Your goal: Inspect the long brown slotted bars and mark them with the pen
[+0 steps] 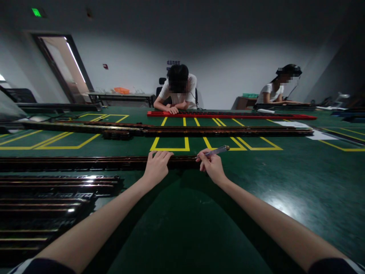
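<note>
A long, dark, glossy rail (94,163) lies across the green table in front of me and runs off to the left. My left hand (156,165) is closed over it near its right end, fingers bent over the far edge. Between the fingers of my right hand (211,166) is a slim screwdriver (217,150) with a clear handle, tilted so that its handle points up and right. Its tip meets the right end of the rail; the exact contact spot is too small to make out.
Several more dark rails (57,182) are laid side by side at the lower left. Farther back lies a long bundle of rails (228,131), with white paper (322,134) at its right end. Beyond it, a person (178,85) leans over a red rail (234,114); another person (273,91) sits at right.
</note>
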Tool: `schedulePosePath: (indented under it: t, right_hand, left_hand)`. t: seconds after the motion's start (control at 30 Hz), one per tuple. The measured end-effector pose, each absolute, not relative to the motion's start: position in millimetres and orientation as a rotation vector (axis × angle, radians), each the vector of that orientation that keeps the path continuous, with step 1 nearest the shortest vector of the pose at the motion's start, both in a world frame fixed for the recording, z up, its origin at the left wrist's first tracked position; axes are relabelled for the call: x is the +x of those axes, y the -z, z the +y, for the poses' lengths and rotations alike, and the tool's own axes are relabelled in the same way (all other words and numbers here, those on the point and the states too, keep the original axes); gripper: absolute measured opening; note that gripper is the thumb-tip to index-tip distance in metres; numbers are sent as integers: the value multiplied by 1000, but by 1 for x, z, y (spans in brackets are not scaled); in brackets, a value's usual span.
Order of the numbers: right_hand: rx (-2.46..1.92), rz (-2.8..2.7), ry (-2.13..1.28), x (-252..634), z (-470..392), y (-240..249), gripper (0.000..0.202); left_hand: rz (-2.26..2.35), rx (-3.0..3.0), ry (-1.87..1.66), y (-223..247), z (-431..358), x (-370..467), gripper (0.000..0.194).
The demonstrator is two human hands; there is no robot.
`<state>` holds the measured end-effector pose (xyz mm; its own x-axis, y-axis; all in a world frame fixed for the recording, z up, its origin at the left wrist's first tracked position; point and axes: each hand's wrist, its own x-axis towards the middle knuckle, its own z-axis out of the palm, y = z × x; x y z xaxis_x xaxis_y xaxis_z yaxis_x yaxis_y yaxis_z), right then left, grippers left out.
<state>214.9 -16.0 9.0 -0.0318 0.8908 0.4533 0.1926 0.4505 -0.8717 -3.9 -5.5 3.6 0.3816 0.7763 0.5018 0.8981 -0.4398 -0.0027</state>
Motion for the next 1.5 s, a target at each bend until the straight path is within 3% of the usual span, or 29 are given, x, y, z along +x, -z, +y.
schedulePosePath:
  t: [0.53, 1.13, 1.5]
  right_hand:
    - [-976, -1268, -751, 216, -11, -2, 45]
    - [-990, -1388, -797, 221, -9, 0, 33]
    - [-917, -1460, -969, 233, -3, -4, 34]
  left_hand:
    - [-1507, -2415, 639, -5, -5, -5, 47]
    - [-1513, -2429, 618, -6, -5, -5, 49]
    - [-1524, -2437, 600, -6, -5, -6, 40]
